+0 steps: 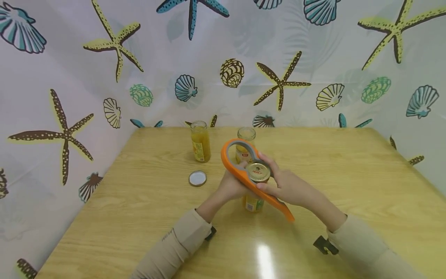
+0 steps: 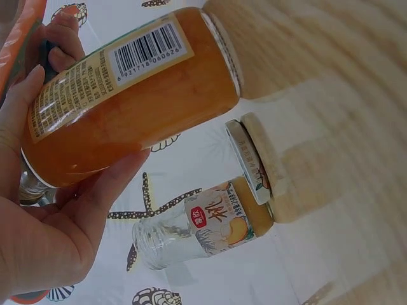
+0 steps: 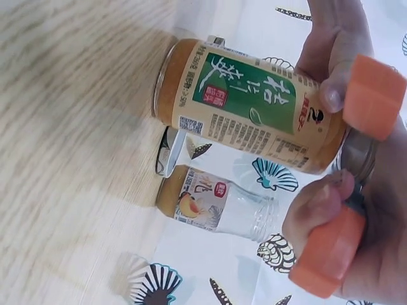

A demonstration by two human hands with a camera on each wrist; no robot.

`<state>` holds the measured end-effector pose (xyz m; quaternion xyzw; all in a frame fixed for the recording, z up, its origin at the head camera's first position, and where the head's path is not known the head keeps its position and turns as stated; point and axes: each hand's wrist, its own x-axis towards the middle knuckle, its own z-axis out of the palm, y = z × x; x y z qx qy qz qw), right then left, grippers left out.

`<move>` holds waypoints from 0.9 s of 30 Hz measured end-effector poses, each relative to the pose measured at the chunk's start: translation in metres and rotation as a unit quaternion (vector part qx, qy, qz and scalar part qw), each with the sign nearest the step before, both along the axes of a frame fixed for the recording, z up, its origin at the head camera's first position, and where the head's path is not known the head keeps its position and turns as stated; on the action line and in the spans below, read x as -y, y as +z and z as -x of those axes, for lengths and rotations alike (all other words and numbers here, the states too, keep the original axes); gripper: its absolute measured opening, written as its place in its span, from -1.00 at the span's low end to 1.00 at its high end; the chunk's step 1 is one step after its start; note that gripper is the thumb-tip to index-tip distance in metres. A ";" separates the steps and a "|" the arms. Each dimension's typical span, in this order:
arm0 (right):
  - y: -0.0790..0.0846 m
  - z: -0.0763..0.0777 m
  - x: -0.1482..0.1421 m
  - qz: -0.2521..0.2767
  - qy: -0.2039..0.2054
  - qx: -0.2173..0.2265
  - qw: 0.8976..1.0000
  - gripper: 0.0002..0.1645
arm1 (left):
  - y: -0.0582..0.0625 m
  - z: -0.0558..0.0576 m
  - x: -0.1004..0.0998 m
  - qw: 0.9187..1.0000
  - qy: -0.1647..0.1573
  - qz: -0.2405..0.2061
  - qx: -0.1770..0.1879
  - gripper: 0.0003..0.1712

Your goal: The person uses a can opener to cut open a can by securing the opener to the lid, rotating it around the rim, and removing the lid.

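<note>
In front of me a jar (image 2: 140, 101) of orange-coloured contents, with a green and cream label, stands upright on the table. Its gold lid (image 1: 258, 172) sits inside the smaller loop of an orange jar opener (image 1: 278, 206) with grey lining. My left hand (image 1: 232, 186) grips the jar's body below the opener, thumb on one side and fingers on the other. With my right hand (image 1: 294, 188) I hold the opener around the lid, fingers on the far side and thumb on the near side. The opener's long tail points toward me and rightward.
Behind my hands is a lidless glass jar (image 1: 246, 134), partly hidden by the opener. Farther left stands another lidless jar (image 1: 201, 144) with yellow contents. A loose lid (image 1: 197, 178) lies white side up on the wooden table (image 1: 139, 201). A shell-patterned cloth (image 1: 209, 97) hangs behind.
</note>
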<state>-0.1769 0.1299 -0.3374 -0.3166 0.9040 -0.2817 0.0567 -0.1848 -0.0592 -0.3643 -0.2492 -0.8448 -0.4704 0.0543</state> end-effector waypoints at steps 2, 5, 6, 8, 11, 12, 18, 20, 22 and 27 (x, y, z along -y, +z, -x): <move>-0.001 -0.004 0.002 -0.014 -0.016 0.001 1.000 -0.07 | -0.002 -0.001 0.000 1.000 -0.006 0.005 -0.011 -0.29; -0.003 -0.007 0.005 -0.027 -0.027 -0.002 0.999 -0.06 | -0.004 -0.003 0.001 1.000 -0.009 0.011 -0.019 -0.28; -0.003 -0.008 0.005 -0.027 -0.027 -0.001 0.999 -0.05 | -0.004 -0.003 0.002 1.000 -0.010 0.011 -0.017 -0.26; -0.003 -0.008 0.005 -0.029 -0.029 -0.003 0.999 0.02 | -0.003 -0.003 0.002 0.999 -0.011 0.029 -0.022 -0.29; -0.002 -0.009 0.005 -0.021 -0.033 -0.013 0.999 0.20 | 0.000 -0.002 0.002 0.999 -0.021 0.037 -0.012 -0.23; -0.001 -0.009 0.005 -0.016 -0.036 -0.017 0.999 0.26 | 0.001 -0.002 0.002 0.999 -0.023 0.041 -0.009 -0.22; 0.002 -0.013 0.007 -0.004 -0.037 -0.040 0.999 0.32 | 0.003 -0.001 0.002 0.999 -0.043 0.026 0.016 -0.15; 0.002 -0.012 0.009 0.002 -0.032 -0.041 0.999 0.32 | 0.002 0.000 0.001 0.998 -0.062 0.008 0.014 -0.13; 0.002 -0.012 0.010 0.009 -0.031 -0.036 0.999 0.34 | 0.002 0.000 0.002 0.997 -0.080 -0.010 0.016 -0.10; 0.001 -0.011 0.010 -0.007 -0.032 -0.058 0.998 0.34 | 0.000 0.000 0.001 0.996 -0.076 -0.017 0.032 -0.06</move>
